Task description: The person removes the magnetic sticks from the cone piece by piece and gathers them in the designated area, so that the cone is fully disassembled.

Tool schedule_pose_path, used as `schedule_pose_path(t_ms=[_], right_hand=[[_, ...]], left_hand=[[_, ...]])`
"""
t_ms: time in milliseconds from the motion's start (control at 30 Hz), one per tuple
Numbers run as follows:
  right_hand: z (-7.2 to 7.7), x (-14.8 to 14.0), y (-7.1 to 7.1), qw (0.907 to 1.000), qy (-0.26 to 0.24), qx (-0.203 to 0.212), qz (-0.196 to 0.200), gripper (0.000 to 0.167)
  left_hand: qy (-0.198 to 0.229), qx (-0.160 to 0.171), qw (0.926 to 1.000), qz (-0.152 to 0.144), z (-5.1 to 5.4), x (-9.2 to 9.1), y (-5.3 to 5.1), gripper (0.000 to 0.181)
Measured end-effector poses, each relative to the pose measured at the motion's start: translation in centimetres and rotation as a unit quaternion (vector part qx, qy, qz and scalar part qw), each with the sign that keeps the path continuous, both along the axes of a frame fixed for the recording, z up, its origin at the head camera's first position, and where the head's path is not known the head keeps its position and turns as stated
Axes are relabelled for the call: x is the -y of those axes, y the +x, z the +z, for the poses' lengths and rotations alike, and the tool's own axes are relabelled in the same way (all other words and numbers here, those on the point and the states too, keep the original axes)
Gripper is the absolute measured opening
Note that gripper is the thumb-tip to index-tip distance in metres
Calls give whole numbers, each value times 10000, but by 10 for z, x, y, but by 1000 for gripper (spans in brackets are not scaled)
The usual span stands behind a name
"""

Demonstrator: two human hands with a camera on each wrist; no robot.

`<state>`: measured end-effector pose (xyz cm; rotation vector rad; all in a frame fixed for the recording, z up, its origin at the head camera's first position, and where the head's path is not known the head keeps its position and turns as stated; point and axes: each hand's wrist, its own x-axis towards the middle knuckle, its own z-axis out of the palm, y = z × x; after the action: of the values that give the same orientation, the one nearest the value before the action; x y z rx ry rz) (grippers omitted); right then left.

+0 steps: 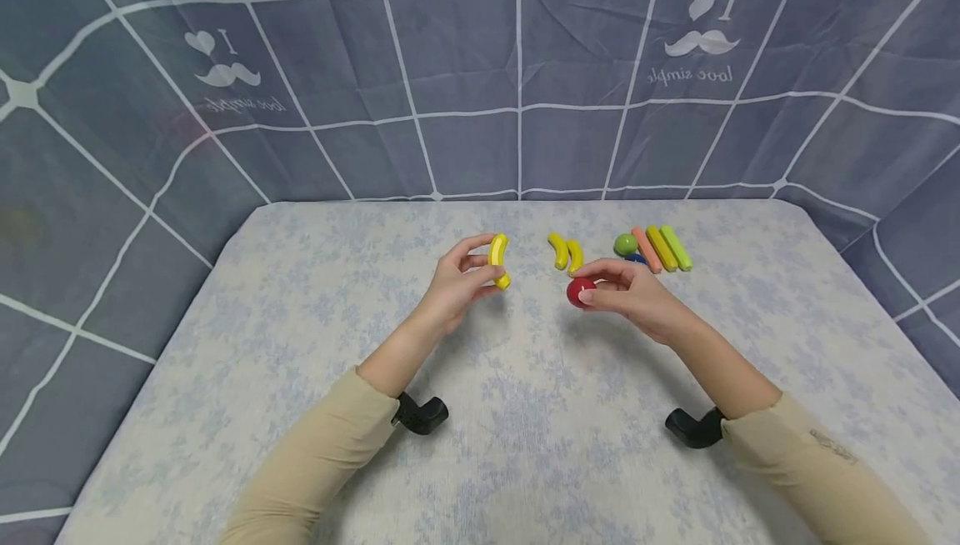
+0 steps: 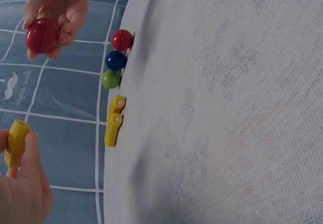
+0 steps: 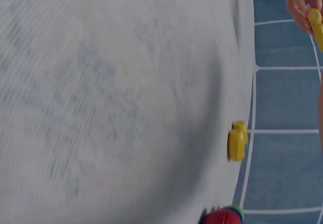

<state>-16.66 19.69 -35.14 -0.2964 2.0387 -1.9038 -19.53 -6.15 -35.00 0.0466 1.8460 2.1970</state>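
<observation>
My left hand (image 1: 455,285) pinches a yellow toy banana (image 1: 497,260) between thumb and fingers, above the table. The banana stands nearly upright, its paler inner side facing the head camera. To the right, my right hand (image 1: 637,299) holds a red ball (image 1: 580,292) with a thin seam, thumb in front and fingers behind. In the left wrist view the held red ball (image 2: 42,35) is clear of the table. Two more toy bananas (image 1: 558,250) lie between and beyond the hands. The right wrist view cuts off most of the left hand (image 3: 300,4).
Beyond my right hand sit a green ball (image 1: 625,245) and a blue ball (image 1: 636,258), partly hidden. The left wrist view shows another red ball (image 2: 122,40) beside them. Orange, yellow and green sticks (image 1: 662,248) lie to their right. A tiled-pattern curtain (image 1: 465,153) hangs behind the table.
</observation>
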Motion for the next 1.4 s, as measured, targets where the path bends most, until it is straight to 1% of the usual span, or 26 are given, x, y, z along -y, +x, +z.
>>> schedule_pose_path(t_ms=[133, 200, 300, 500, 567, 667, 767, 833, 1000, 1167, 1333, 1400], right_hand=[[3, -13, 2, 9998, -55, -76, -164, 20], [5, -19, 3, 9996, -152, -96, -224, 20], [6, -29, 5, 9995, -57, -89, -296, 20], [2, -46, 6, 9970, 534, -111, -544, 18], [1, -53, 6, 9952, 743, -136, -624, 19], [0, -61, 7, 9904, 1091, -171, -833, 21], [-3, -69, 9, 9863, 1277, -149, -1036, 22], [-6, -74, 11, 9848, 1309, -130, -1135, 23], [-18, -83, 16, 9823, 1415, -118, -1220, 26], [-25, -88, 19, 9769, 1666, -107, -1334, 32], [-27, -90, 19, 9722, 1866, -11, -1413, 45], [-29, -90, 20, 9706, 1959, 68, -1398, 50]], left_hand=[[-76, 40, 9999, 91, -3, -1, -2, 50], [-120, 64, 9999, 85, -5, -2, -3, 50], [-183, 94, 9998, 27, -9, -3, -4, 50], [-327, 223, 9991, -150, -17, -6, -7, 50], [-354, 206, 9990, -149, -19, -7, -10, 50], [-446, 99, 9989, -50, -21, -11, -15, 49], [-620, 21, 9981, 2, -27, -16, -19, 49], [-753, 11, 9972, 6, -31, -21, -21, 50], [-931, -33, 9956, 104, -40, -31, -25, 49], [-1023, -5, 9947, 89, -40, -41, -33, 49], [-1201, -71, 9926, 133, -35, -50, -43, 49], [-1304, -79, 9913, 145, -36, -53, -45, 49]])
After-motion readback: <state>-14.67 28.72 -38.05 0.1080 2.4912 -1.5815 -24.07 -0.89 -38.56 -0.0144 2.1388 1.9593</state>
